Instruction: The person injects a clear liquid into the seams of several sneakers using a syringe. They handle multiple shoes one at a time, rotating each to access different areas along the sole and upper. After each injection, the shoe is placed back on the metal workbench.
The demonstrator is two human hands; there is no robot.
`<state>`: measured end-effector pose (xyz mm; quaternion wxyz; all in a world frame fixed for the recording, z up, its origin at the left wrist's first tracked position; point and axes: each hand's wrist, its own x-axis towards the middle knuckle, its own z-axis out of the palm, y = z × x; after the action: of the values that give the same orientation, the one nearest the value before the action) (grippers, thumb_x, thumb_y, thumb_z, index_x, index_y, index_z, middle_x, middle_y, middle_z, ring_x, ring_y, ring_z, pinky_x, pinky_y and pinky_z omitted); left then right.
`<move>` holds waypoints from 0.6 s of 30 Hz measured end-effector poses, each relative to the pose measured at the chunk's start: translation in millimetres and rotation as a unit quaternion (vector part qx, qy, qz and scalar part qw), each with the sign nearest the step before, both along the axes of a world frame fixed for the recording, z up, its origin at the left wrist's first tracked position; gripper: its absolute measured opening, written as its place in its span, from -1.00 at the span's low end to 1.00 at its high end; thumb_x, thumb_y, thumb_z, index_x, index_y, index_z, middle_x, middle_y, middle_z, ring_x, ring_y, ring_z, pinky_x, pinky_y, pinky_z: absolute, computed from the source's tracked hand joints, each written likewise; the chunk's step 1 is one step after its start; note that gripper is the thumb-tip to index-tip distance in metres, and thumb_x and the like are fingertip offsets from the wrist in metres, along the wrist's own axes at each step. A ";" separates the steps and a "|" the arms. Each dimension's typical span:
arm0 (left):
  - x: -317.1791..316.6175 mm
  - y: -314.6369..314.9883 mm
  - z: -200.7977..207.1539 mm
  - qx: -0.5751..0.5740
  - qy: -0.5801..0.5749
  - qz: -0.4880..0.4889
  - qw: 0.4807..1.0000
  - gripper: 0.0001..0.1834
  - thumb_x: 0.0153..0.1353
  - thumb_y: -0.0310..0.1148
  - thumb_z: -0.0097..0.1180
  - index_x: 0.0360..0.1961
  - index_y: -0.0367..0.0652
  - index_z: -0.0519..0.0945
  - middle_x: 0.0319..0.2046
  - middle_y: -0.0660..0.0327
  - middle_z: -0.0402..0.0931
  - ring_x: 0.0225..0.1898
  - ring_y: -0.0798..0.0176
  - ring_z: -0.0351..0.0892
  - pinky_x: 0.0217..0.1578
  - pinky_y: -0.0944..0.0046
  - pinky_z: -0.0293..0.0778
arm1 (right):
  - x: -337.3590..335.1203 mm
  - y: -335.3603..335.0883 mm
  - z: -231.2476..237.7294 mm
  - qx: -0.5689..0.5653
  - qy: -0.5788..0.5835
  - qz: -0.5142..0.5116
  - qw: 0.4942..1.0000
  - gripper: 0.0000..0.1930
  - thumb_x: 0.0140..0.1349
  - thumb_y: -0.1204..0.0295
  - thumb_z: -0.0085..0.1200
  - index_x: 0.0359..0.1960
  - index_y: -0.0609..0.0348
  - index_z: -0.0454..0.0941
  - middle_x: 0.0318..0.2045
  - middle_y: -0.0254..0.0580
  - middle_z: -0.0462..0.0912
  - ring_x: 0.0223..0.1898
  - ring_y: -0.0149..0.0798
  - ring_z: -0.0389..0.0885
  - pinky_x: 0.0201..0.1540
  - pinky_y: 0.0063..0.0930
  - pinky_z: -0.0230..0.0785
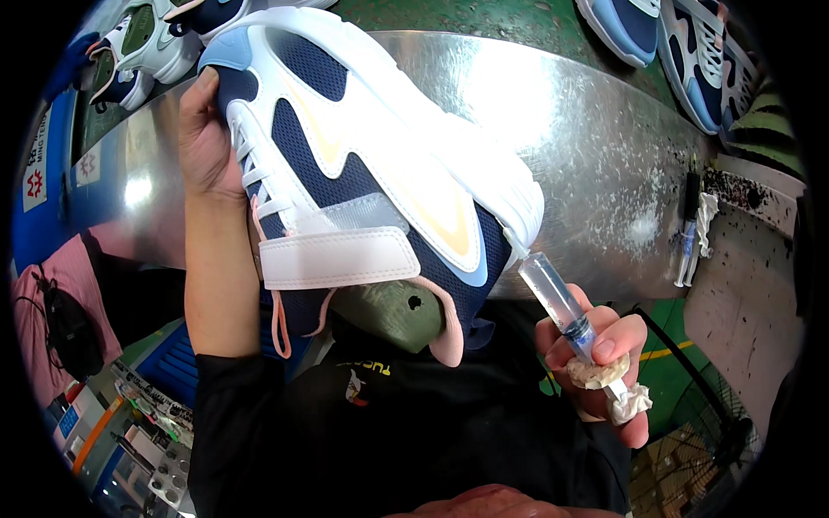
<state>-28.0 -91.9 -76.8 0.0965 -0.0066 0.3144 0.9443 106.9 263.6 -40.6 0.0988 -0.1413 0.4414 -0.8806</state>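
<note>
My left hand [209, 142] grips the toe end of a navy and white sneaker [324, 129], holding it up on its side with the white sole facing away from me. The shoe has light blue and cream accents, a white strap [337, 257] and an olive insert [380, 315] with a hole inside its opening. In my right hand [604, 345] is a clear syringe [553, 293], its tip at the heel where sole meets upper. A crumpled, whitish wad of wrapping [604, 375] covers its rear end by my fingers.
Beneath the shoe lies a shiny metal tabletop [587, 112] with white residue on its right. Another syringe [689, 233] rests at the right edge. More sneakers [691, 60] stand on a green surface beyond, at right and far left. Pink cloth [65, 302] shows at left.
</note>
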 end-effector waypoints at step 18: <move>-4.6 -5.7 -10.3 -0.035 -0.032 0.040 0.998 -0.66 0.17 -0.31 0.03 -0.09 -0.31 0.51 -0.12 0.07 0.56 -0.09 0.13 0.56 0.01 0.11 0.46 | 13.3 29.2 -4.8 0.062 0.003 0.063 0.996 -0.26 -0.20 -0.23 0.29 -0.11 0.02 0.38 -0.36 -0.14 0.53 -0.20 -0.16 0.29 -0.44 -0.54 0.13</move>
<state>-32.5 -97.6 -87.1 0.0678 -0.0525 0.3433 0.9353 120.2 292.8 -45.4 0.1610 -0.1652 0.4857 -0.8431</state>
